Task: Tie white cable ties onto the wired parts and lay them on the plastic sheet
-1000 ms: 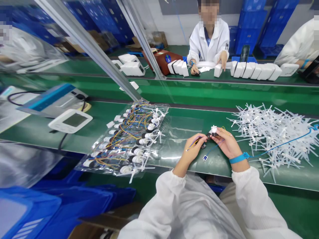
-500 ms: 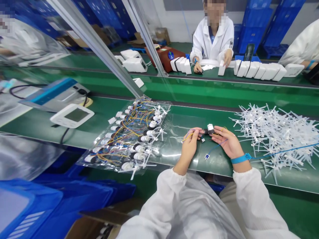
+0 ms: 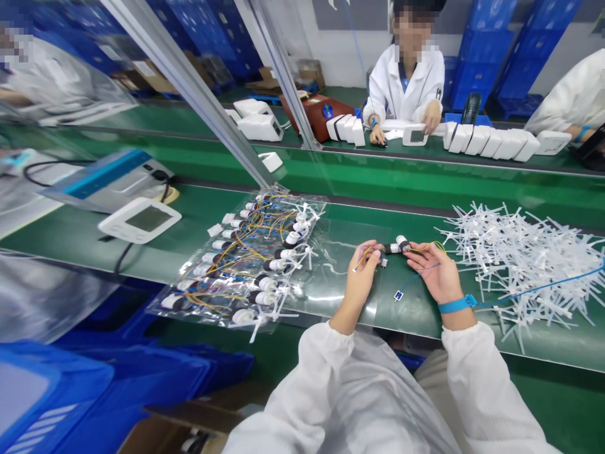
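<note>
Between my hands, above the green bench, is a small wired pump motor [image 3: 403,243] with a white and black cylindrical body. My left hand [image 3: 363,272] pinches its left end and some yellow and purple wires. The fingers of my right hand [image 3: 437,272] close on its right end, with yellow wires running along them. From the wires hang a small dark tag [image 3: 398,295] on a blue lead and a small grey piece [image 3: 384,262]. To the left, several similar wired motors [image 3: 267,282] lie in two columns on a clear plastic sheet [image 3: 345,293].
A heap of thin white branching plastic pieces [image 3: 529,271] lies at the right. A blue cord [image 3: 534,288] runs from my wristband across it. At the left are a white display unit [image 3: 140,221] and a grey-blue device [image 3: 113,174]. A metal post [image 3: 189,94] slants up; a co-worker [image 3: 406,82] sits opposite.
The motor has turned from upright to tilted left between my fingers. The dangling tag has shifted slightly right. Opposite, the co-worker has turned a white unit so its screen shows.
</note>
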`<state>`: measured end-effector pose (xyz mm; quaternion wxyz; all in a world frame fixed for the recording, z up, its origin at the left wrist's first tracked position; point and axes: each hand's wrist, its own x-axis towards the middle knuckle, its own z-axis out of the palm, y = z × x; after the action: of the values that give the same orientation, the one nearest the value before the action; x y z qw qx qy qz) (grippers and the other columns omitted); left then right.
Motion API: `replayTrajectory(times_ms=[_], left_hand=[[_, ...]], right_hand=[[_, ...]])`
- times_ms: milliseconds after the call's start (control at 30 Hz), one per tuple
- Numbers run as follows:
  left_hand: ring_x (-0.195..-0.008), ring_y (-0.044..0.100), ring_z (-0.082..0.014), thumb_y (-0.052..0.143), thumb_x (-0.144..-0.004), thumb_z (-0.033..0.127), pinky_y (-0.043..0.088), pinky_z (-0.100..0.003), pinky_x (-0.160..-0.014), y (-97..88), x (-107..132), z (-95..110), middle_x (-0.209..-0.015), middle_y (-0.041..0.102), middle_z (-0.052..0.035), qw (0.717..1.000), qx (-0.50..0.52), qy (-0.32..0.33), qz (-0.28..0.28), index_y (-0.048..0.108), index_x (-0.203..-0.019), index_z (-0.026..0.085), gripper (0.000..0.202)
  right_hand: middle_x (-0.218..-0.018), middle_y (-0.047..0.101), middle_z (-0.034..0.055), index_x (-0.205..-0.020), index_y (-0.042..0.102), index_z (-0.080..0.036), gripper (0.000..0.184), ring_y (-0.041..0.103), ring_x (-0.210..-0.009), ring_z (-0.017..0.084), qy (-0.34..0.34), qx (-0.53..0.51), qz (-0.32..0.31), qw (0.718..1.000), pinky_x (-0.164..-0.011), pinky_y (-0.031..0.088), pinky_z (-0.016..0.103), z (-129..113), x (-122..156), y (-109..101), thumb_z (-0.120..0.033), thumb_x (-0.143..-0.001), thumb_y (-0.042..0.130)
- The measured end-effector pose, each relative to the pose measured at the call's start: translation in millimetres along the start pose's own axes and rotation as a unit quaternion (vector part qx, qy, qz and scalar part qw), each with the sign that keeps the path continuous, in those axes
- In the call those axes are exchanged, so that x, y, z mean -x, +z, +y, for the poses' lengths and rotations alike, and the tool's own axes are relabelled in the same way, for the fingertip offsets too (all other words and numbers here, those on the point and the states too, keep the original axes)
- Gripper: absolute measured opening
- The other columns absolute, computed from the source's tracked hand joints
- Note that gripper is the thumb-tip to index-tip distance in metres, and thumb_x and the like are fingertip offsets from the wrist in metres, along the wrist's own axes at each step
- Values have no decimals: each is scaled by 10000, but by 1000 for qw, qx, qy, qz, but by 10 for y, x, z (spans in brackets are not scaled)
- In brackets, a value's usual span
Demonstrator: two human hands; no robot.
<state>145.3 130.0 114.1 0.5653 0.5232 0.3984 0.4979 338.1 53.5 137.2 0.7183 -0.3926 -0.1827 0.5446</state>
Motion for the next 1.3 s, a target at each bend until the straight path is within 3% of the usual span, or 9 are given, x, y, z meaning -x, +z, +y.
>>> replayTrajectory(times_ms=[233,467,733,900,1000,1100,1300], left_hand=[[-1338,706,-265,756,-920,222,565,-459,-1163,-36,-25,-65,-1487,716,-136,999,14,36,-24,639,-1414,255,508],[-1384,673,-258,659,-937,175,613,-397,-1080,-51,-20,-9,-1631,585,-131,998,2,41,-39,569,-1488,275,567],[-1364,680,-261,689,-964,210,645,-327,-955,-69,-2,21,-1626,575,-137,998,-26,52,-5,518,-1568,301,635],[-1340,686,-253,705,-984,224,649,-324,-950,-73,0,43,-1784,413,-132,994,-36,97,36,504,-1596,321,652],[-1296,703,-251,718,-1006,253,655,-333,-945,-74,1,57,-1796,403,-139,990,-54,120,56,517,-1603,315,633],[-1203,736,-237,738,-1023,312,667,-335,-913,-64,14,69,-1802,399,-141,989,-66,124,47,527,-1615,317,628],[-1215,770,-255,739,-1050,378,690,-342,-913,-22,71,107,-1815,392,-135,991,-68,113,0,534,-1650,332,635]], right_hand=[[-1234,846,55,-884,770,-248,274,829,-1090,260,-72,-11,20,997,-918,679,351,-61,6,24,-505,-924,857],[-1258,826,41,-864,719,-257,270,813,-1102,238,-151,-26,43,987,-956,666,370,-152,66,106,-462,-911,888],[-1271,816,20,-869,700,-275,246,792,-1167,251,-190,-65,46,979,-982,650,402,-221,125,138,-446,-929,866],[-1243,818,6,-848,709,-269,222,791,-1103,217,-196,-83,48,976,-960,656,366,-232,123,125,-411,-924,862],[-1229,815,8,-843,698,-272,243,780,-1129,208,-199,-79,62,975,-1040,643,387,-223,112,120,-428,-919,869],[-1141,823,16,-828,687,-274,286,784,-1151,225,-191,-77,68,976,-1115,620,422,-208,100,126,-472,-917,873],[-1145,848,14,-951,754,-284,270,796,-1060,196,-175,-56,54,982,-1057,657,386,-158,59,120,-448,-858,947]])
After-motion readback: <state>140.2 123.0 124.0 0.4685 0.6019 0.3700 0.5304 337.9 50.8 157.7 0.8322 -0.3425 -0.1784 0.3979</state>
